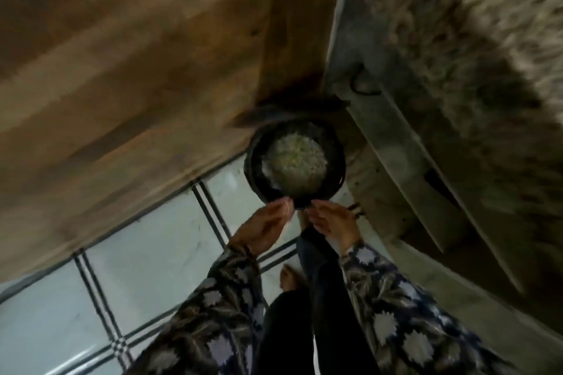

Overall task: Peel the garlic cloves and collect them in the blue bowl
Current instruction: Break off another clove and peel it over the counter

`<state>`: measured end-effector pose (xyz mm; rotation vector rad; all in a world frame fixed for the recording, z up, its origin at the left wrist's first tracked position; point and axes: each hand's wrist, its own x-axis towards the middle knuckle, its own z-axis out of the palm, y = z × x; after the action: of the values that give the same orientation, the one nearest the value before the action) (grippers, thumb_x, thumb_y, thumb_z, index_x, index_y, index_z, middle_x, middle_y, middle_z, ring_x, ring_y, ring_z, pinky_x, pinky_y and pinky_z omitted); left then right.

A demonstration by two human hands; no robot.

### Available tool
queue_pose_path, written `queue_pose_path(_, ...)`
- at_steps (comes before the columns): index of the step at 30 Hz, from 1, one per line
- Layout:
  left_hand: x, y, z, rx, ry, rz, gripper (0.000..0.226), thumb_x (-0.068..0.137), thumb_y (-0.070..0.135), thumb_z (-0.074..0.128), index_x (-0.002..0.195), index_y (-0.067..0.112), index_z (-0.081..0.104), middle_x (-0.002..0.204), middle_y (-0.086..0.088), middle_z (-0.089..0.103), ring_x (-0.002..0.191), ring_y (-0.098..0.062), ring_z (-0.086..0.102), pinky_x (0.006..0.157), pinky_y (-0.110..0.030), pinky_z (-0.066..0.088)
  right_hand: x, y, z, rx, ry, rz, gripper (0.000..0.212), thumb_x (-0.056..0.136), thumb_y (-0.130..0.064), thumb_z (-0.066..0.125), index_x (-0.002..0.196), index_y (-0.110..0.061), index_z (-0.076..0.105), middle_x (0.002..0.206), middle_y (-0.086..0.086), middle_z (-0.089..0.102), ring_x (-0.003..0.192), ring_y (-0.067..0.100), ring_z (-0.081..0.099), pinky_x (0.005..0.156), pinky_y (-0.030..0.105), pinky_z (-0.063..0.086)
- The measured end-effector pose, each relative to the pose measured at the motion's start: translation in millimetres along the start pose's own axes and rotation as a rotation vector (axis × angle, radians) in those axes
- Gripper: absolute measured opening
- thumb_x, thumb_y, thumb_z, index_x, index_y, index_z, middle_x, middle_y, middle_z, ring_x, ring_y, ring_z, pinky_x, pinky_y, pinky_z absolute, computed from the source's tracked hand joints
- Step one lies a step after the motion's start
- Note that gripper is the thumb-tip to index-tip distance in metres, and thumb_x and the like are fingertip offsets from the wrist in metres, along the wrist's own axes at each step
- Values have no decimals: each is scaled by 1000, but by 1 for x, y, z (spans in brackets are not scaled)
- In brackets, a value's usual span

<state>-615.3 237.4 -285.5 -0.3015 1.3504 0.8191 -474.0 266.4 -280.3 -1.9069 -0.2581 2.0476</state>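
Both hands, left [264, 230] and right [332, 224], meet fingertip to fingertip at the near rim of the dark bowl [336, 146]; blur hides whether they pinch a clove. Just beyond them, pale cloves [295, 160] heap inside. A dropped clove would likely hit the tiles [146, 259] below.
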Motion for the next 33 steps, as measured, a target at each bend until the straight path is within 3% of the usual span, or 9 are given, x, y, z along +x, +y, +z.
queue_pose_path(3, 58, 0, 4, 87, 3, 69, 36, 101, 9, 33, 135, 0, 42, 126, -7, 55, 119, -10, 49, 106, -14, 32, 41, 0, 1, -18, 0, 43, 31, 96, -12, 44, 123, 0, 52, 126, 18, 56, 111, 31, 56, 96, 34, 42)
queue_pose_path(5, 90, -2, 10, 124, 12, 119, 43, 100, 3, 30, 141, -7, 26, 139, -15, 44, 116, -11, 54, 101, -16, 38, 61, -1, 0, -24, 5, 24, 34, 98, -14, 40, 127, 0, 49, 132, 18, 52, 122, 32, 48, 106, 38, 34)
queue_pose_path(7, 109, -2, 13, 242, 154, 180, 44, 96, -8, 31, 140, -9, 29, 139, -18, 45, 121, -19, 54, 80, -12, 47, 73, -5, 1, -62, -9, 4, 37, 100, -15, 34, 133, 1, 42, 136, 16, 47, 127, 30, 43, 109, 37, 31)
queue_pose_path(9, 122, 2, 20, 261, 270, 177, 39, 92, -9, 43, 131, -8, 45, 136, -23, 48, 126, -31, 49, 81, -21, 47, 79, -6, 2, -69, -21, -13, 39, 100, -16, 31, 135, -1, 39, 137, 15, 47, 128, 28, 42, 108, 35, 31)
queue_pose_path(15, 127, 5, 27, 528, 539, 380, 14, 71, 0, 76, 72, 12, 69, 75, -6, 68, 80, -26, 68, 81, -37, 56, 81, -8, 3, -85, -29, -38, 36, 100, -19, 33, 130, -5, 46, 133, 12, 52, 124, 24, 48, 106, 35, 36)
queue_pose_path(22, 120, 5, 20, 614, 440, 481, 29, 76, -15, 61, 100, 0, 68, 85, -2, 63, 87, -16, 58, 67, -7, 46, 76, -8, 13, -73, -62, -33, 37, 100, -20, 33, 131, -5, 47, 133, 11, 52, 124, 23, 48, 103, 33, 37)
queue_pose_path(25, 119, 6, 15, 567, 470, 491, 14, 79, 3, 69, 91, 10, 69, 87, -6, 68, 82, -19, 64, 82, -27, 54, 76, -6, 18, -75, -79, -32, 37, 101, -20, 30, 130, -5, 47, 135, 10, 50, 126, 23, 46, 104, 33, 37)
queue_pose_path(29, 107, 2, 10, 696, 413, 591, 24, 81, -6, 61, 103, 2, 67, 97, -9, 66, 85, -13, 58, 73, -6, 45, 72, -6, 26, -54, -73, -10, 37, 101, -19, 29, 131, -5, 45, 137, 10, 49, 127, 24, 45, 105, 33, 36)
queue_pose_path(33, 96, 11, 8, 594, 410, 572, 22, 83, 6, 68, 105, 3, 65, 89, -6, 67, 77, -18, 64, 84, -32, 55, 62, -8, 33, -33, -63, -12, 38, 101, -18, 29, 132, -4, 44, 135, 11, 50, 126, 24, 46, 103, 33, 37)
